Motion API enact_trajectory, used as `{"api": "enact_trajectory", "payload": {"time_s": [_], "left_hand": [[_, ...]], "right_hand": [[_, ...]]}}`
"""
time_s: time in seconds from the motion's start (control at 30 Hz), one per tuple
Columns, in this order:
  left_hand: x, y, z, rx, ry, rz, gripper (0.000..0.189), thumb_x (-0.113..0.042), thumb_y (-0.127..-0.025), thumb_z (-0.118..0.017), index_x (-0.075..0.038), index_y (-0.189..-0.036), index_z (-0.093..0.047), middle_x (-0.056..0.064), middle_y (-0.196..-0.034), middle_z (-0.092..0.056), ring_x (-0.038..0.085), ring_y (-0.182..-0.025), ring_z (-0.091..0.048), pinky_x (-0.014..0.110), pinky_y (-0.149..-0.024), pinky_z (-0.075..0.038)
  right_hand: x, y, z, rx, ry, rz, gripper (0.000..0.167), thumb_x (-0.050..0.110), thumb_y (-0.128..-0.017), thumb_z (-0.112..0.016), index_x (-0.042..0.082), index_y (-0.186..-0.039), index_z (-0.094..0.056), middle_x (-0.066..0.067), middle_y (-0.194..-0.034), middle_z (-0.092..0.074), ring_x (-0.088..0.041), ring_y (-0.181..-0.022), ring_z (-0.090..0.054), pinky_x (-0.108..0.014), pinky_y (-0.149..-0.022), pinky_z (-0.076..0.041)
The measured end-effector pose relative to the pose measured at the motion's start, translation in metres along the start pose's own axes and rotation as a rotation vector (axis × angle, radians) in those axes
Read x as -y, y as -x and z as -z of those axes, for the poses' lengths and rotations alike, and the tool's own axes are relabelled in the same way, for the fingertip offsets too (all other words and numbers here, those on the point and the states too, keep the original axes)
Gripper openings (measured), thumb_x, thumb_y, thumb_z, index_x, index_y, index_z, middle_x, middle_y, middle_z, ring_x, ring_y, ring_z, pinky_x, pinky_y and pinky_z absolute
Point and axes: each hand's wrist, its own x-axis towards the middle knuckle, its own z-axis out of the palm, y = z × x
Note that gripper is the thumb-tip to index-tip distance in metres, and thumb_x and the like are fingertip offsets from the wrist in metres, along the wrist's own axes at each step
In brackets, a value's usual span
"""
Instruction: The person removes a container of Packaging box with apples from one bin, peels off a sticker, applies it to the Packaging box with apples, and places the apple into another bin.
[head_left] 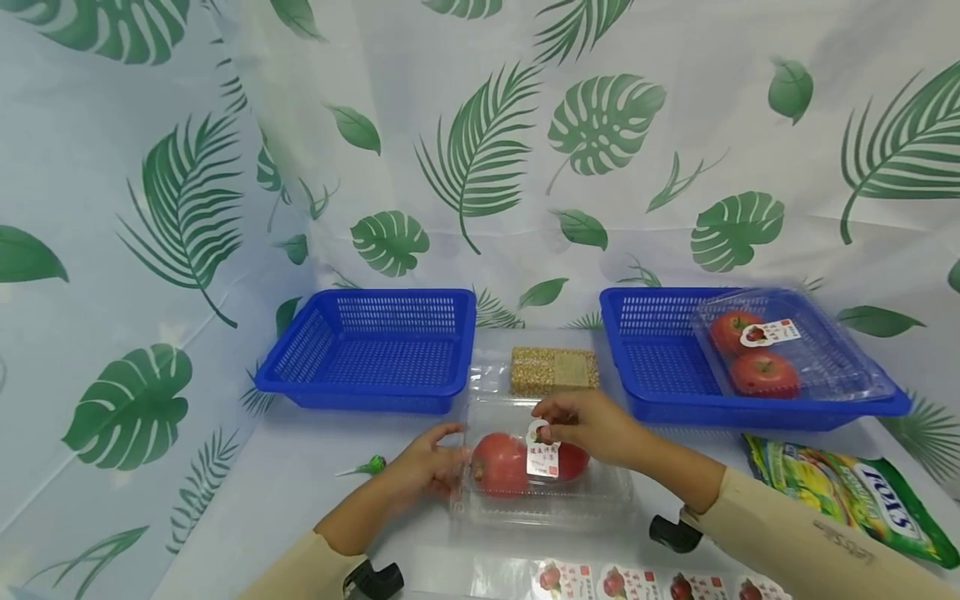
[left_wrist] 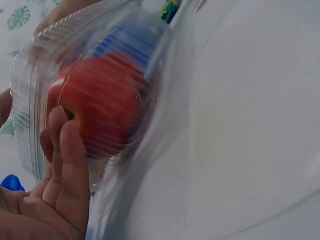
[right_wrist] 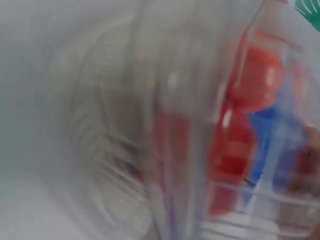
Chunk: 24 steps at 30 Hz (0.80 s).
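A clear plastic clamshell box (head_left: 600, 492) with red apples (head_left: 498, 463) inside lies on the table in front of me. My left hand (head_left: 426, 463) is at its left side; in the left wrist view its fingers (left_wrist: 74, 155) reach straight up along the clear wall beside an apple (left_wrist: 102, 102). Over the lid, my right hand (head_left: 592, 427) pinches the upper end of a white fruit-picture sticker (head_left: 543, 458) between thumb and fingers. The right wrist view is blurred and shows red fruit (right_wrist: 255, 80) through the plastic.
Behind stand two blue baskets, a left one (head_left: 367, 400) and a right one (head_left: 652, 408) bearing another labelled apple box (head_left: 847, 367). Between them lies a grain-filled pack (head_left: 555, 372). A FOX'S candy bag (head_left: 847, 496) is at right, a green-wrapped lollipop (head_left: 372, 465) at left, a sticker strip (head_left: 592, 581) in front.
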Motion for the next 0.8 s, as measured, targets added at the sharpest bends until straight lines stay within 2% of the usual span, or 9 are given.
{"api": "enact_trajectory", "payload": {"time_s": [0.2, 0.4, 0.57, 0.8], "left_hand": [[-0.001, -0.005, 0.003, 0.034, 0.053, 0.005, 0.072, -0.020, -0.091, -0.067, -0.002, -0.149, -0.028, 0.006, -0.086, -0.066, 0.011, -0.058, -0.056, 0.026, -0.054, -0.050], [-0.003, -0.007, 0.002, 0.043, 0.066, 0.003, 0.072, -0.021, -0.090, -0.068, -0.003, -0.148, -0.028, 0.007, -0.088, -0.065, 0.011, -0.058, -0.056, 0.025, -0.054, -0.049], [-0.003, -0.007, 0.002, 0.041, 0.060, 0.004, 0.072, -0.021, -0.090, -0.069, -0.003, -0.147, -0.029, 0.007, -0.089, -0.066, 0.011, -0.057, -0.056, 0.026, -0.053, -0.049], [-0.002, -0.007, 0.003, 0.035, 0.059, 0.017, 0.074, -0.023, -0.090, -0.069, -0.003, -0.148, -0.028, 0.008, -0.091, -0.067, 0.010, -0.055, -0.056, 0.025, -0.052, -0.049]], "right_hand": [[-0.005, -0.006, -0.005, -0.016, 0.068, -0.006, 0.023, 0.004, -0.086, -0.073, 0.003, -0.109, -0.069, 0.006, -0.087, -0.067, -0.011, -0.079, -0.064, -0.026, -0.070, -0.056], [-0.005, -0.006, -0.005, -0.030, 0.110, 0.002, 0.024, 0.001, -0.084, -0.073, 0.004, -0.108, -0.070, 0.006, -0.087, -0.065, -0.012, -0.080, -0.062, -0.025, -0.069, -0.055], [-0.007, -0.005, -0.007, -0.037, 0.195, -0.001, 0.025, 0.005, -0.084, -0.075, 0.009, -0.108, -0.071, 0.009, -0.089, -0.064, -0.010, -0.081, -0.061, -0.024, -0.070, -0.054], [-0.008, -0.004, -0.011, -0.052, 0.308, 0.059, 0.022, 0.011, -0.086, -0.075, 0.012, -0.108, -0.071, 0.012, -0.089, -0.063, -0.006, -0.081, -0.059, -0.024, -0.070, -0.054]]}}
